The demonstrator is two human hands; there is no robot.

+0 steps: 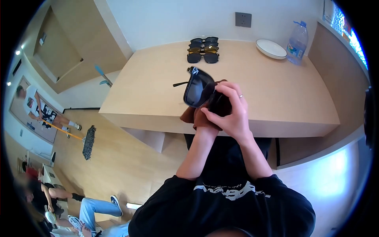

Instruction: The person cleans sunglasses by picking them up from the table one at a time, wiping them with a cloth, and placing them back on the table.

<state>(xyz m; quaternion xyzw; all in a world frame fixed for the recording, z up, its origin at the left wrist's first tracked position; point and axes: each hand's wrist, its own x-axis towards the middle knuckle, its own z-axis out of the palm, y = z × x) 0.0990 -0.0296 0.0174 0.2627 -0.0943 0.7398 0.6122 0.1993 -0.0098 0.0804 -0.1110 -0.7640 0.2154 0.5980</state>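
Above the table's front edge, a pair of black sunglasses (198, 87) is held tilted, one dark lens facing up and a temple arm sticking out left. My right hand (236, 110), with a ring on one finger, is closed around the other lens side, thumb below and fingers above. A brown cloth (190, 115) is bunched under and behind the glasses. My left hand (208, 128) is wrapped in this cloth beneath the sunglasses; most of its fingers are hidden. Farther back, several sunglasses (203, 58) lie in a column on the table.
On the wooden table (276, 91), a white plate (271, 49) and a clear plastic bottle (297, 44) stand at the back right. A wooden partition (339, 71) borders the right side. At left, one person holds a mop (89, 142); other people sit at lower left.
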